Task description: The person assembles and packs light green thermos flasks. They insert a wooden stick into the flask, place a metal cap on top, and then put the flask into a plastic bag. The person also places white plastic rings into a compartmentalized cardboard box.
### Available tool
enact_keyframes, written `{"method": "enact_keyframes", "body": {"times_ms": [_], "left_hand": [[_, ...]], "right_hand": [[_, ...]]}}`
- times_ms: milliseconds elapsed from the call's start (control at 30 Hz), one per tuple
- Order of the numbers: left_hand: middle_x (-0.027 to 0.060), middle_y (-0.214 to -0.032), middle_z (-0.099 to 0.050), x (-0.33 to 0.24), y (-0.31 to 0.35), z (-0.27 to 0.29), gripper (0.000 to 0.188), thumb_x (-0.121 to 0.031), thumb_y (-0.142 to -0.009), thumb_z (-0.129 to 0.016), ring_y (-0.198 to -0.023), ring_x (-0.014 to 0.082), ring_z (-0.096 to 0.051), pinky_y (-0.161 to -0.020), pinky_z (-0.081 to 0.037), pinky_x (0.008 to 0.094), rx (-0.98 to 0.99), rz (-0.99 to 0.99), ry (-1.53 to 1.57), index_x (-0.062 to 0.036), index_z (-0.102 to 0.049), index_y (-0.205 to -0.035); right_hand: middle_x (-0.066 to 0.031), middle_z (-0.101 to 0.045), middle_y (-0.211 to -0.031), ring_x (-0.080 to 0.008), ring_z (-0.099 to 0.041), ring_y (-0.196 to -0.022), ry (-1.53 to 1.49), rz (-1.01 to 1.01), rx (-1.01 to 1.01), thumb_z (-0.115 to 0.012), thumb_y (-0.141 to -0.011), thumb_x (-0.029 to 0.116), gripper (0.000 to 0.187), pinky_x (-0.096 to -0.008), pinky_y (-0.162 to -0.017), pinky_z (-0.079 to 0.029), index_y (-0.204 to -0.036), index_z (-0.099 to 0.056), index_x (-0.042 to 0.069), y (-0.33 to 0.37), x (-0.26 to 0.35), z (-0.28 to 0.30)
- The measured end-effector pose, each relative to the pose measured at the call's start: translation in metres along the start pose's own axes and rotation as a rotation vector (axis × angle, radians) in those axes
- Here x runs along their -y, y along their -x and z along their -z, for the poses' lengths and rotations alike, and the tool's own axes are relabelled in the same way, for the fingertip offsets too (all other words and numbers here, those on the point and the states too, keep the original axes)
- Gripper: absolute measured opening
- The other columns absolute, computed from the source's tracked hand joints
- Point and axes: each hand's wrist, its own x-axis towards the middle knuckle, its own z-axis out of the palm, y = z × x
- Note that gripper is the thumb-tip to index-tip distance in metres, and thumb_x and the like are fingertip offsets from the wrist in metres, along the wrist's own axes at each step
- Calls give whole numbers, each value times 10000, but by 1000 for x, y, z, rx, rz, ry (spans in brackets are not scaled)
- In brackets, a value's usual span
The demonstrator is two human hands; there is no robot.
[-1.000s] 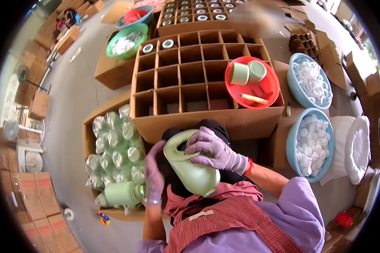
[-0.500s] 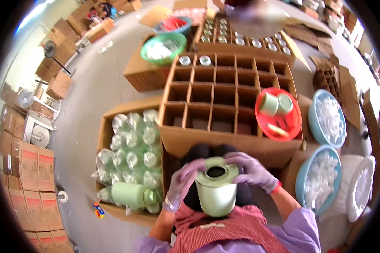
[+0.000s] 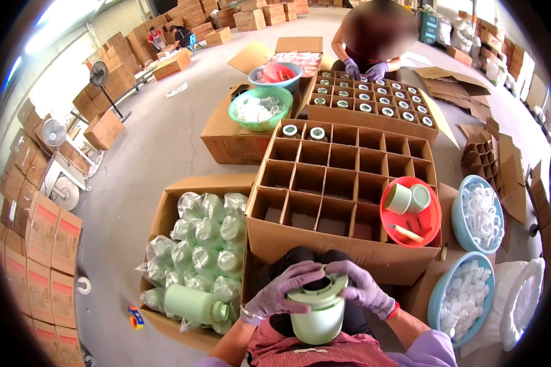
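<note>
In front of my lap stands a pale green jug-like container (image 3: 317, 327) with a wide ring-shaped top (image 3: 327, 295) and a dark round opening. My left hand (image 3: 286, 291), in a thin lilac glove, curls its fingers round the left of that top. From the other side my right hand (image 3: 362, 289), gloved alike, grips its right edge. Both hands cover much of the rim, and whether the top is loose from the body I cannot tell. A pale green bottle (image 3: 193, 303) lies on its side over several plastic-wrapped green bottles (image 3: 208, 235) in the carton on the left.
A divided carton (image 3: 324, 238) stands ahead, with two lidded jars at its far left. On its right corner sits a red basin (image 3: 436, 223) with two green cups. Blue basins (image 3: 436, 309) of white parts are to the right. A person (image 3: 364, 46) works behind a jar-filled carton (image 3: 373, 119).
My view has tilted up, so the scene sits lower. My hands have closed in over the container's top, and its opening is now partly covered. The person opposite shows more fully.
</note>
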Motion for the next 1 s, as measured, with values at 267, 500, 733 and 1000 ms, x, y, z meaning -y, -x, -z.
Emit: {"method": "enact_keyframes", "body": {"times_ms": [267,500,733,1000], "left_hand": [[107,-1313,-538,-9,-43,5,658,-551,-985,-376,-1174,228,-551,-995,-462,388,-612,284,1167,-25,-431,-1377],[157,-1471,-342,6,-56,-8,523,-263,-890,-643,-1355,351,-325,-1088,-315,461,-522,-25,-84,-180,-487,-1383],[170,-1369,-472,24,-64,0,401,-96,-847,-648,-1277,402,-422,-1045,-362,477,-305,40,-441,-153,-624,-1243],[160,-1257,-578,42,-69,14,359,-42,-876,-578,-1145,267,-571,-931,-461,318,-392,358,199,-21,-601,-1234]], "right_hand": [[-237,-397,-1356,-450,-434,-1226,1017,636,-146,-702,-760,213,570,-481,-998,-436,-1294,-513,145,-87,46,4],[-179,-595,-1163,-259,-590,-1077,-129,-15,-227,-670,-841,64,464,-343,-910,-488,-1277,-518,9,-105,17,9],[-190,-649,-891,-302,-659,-920,940,-87,-333,-573,-905,366,345,-401,-796,-526,-1086,-593,73,-154,12,101],[-166,-589,-957,-357,-596,-899,1308,189,-263,-624,-835,358,324,-463,-812,-497,-969,-628,63,-312,-72,193]]}}
